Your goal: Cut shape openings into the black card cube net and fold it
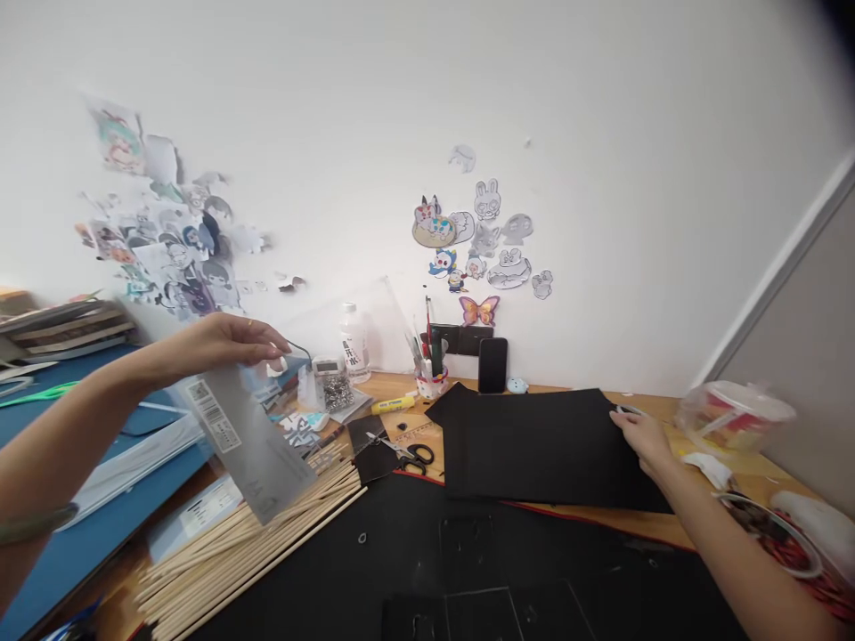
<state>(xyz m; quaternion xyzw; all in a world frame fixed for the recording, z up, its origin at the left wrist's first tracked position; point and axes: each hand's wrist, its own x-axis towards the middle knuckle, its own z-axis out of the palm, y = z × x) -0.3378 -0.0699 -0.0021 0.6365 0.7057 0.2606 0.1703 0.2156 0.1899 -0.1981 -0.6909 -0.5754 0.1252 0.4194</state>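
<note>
My left hand (231, 343) is raised over the left side of the desk, its fingers pinched on the top edge of a grey translucent plastic sleeve (250, 427) that hangs down, tilted, above a bundle of thin wooden sticks (254, 547). My right hand (641, 436) rests on the right edge of a black sheet (541, 445) lying flat on the wooden desk, fingers bent over the edge; a small pale object lies just under the fingertips.
Scissors (415, 456), a yellow glue stick (393, 404), a bottle (354, 343), a pen cup (431, 378) and a black phone (492, 365) stand near the wall. A plastic tub (735, 414) and a bowl (778, 534) sit at right. A black mat (468, 570) covers the front.
</note>
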